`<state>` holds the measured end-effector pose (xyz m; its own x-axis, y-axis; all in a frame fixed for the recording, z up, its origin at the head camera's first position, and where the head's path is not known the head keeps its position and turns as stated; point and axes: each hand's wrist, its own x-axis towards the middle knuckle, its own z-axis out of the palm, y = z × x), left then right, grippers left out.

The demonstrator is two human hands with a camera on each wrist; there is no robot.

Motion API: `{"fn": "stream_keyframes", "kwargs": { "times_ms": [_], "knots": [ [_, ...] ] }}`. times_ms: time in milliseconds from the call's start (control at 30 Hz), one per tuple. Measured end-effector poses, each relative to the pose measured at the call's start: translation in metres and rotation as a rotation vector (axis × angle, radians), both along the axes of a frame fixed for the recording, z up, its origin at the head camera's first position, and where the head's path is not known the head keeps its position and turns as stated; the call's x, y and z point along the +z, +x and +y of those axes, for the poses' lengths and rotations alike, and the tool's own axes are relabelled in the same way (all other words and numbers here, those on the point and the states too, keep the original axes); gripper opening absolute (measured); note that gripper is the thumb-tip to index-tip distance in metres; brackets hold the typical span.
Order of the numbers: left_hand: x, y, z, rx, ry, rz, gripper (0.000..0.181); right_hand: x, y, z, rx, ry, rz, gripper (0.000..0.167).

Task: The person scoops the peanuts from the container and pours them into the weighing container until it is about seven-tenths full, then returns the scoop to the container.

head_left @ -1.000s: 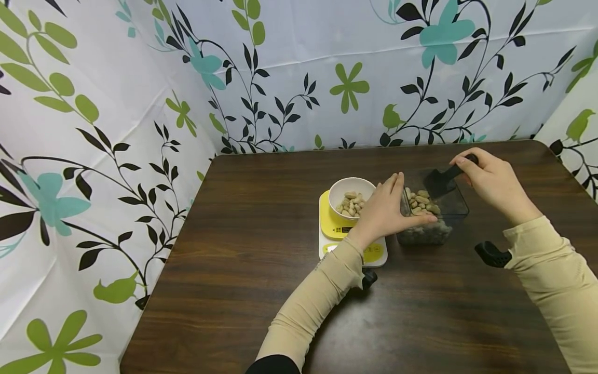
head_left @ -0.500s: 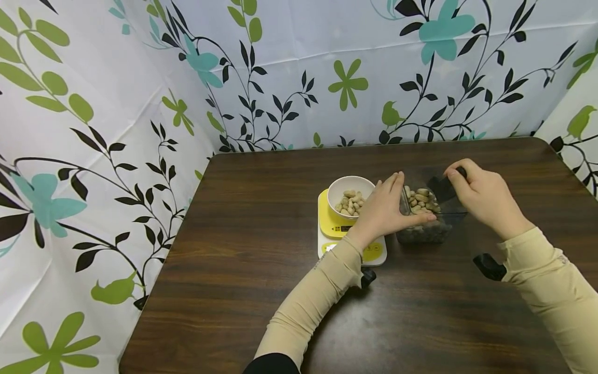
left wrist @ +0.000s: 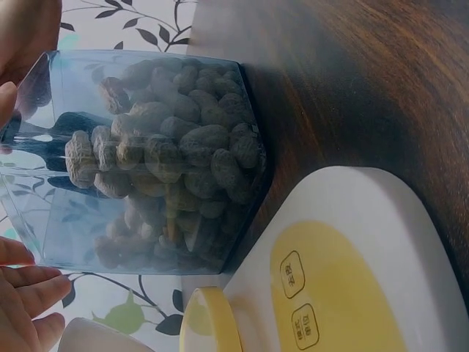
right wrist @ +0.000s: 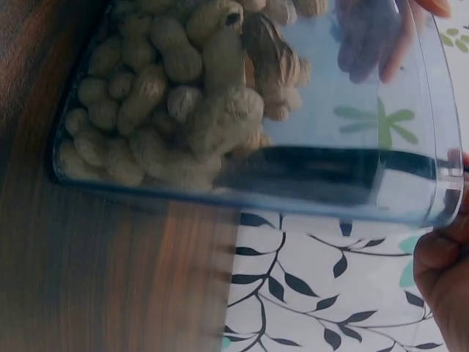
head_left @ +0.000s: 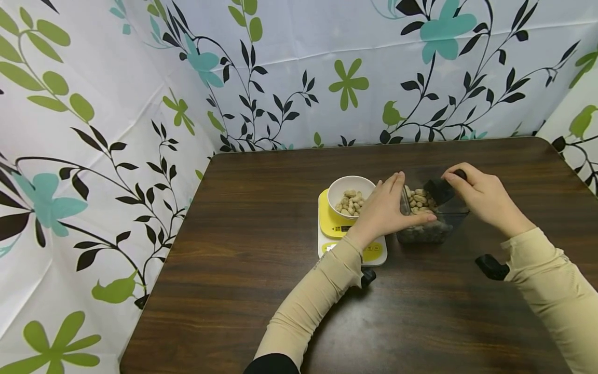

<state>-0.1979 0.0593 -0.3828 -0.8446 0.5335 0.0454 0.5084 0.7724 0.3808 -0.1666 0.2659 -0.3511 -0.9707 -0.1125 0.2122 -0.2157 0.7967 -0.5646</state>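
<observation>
My left hand rests its straight fingers against the left side of a clear plastic container, with the thumb stretched along the near rim. Unshelled peanuts fill the container's lower part. My right hand grips the handle of a dark scoop, whose blade dips into the container. Through the wall in the right wrist view, the scoop reaches the peanuts; how much it carries is hidden. In the left wrist view the container stands upright.
Just left of the container, a white bowl holding peanuts sits on a yellow and white kitchen scale. All stand on a dark wooden table. A patterned curtain hangs behind the table and along its left.
My right hand has moved left and slightly lower, bringing the scoop down deeper inside the container. The left hand, bowl and scale have stayed in place.
</observation>
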Motion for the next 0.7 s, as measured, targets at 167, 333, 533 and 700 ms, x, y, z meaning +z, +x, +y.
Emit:
{"fn": "stream_keyframes", "kwargs": {
  "times_ms": [167, 333, 533, 700],
  "knots": [
    [-0.001, 0.001, 0.000, 0.000, 0.006, 0.001, 0.107, -0.002, 0.003, 0.003, 0.022, -0.017, 0.032, 0.030],
    [-0.003, 0.001, 0.000, 0.004, 0.014, -0.009, 0.107, -0.003, 0.006, 0.008, -0.022, -0.116, 0.057, 0.027],
    [-0.002, 0.000, 0.000, 0.005, 0.014, -0.009, 0.107, -0.009, 0.003, 0.007, -0.060, -0.177, 0.053, 0.030],
    [-0.001, 0.000, 0.001, 0.006, 0.002, -0.013, 0.107, -0.010, -0.001, 0.005, -0.165, -0.233, 0.007, 0.031]
  ]
}}
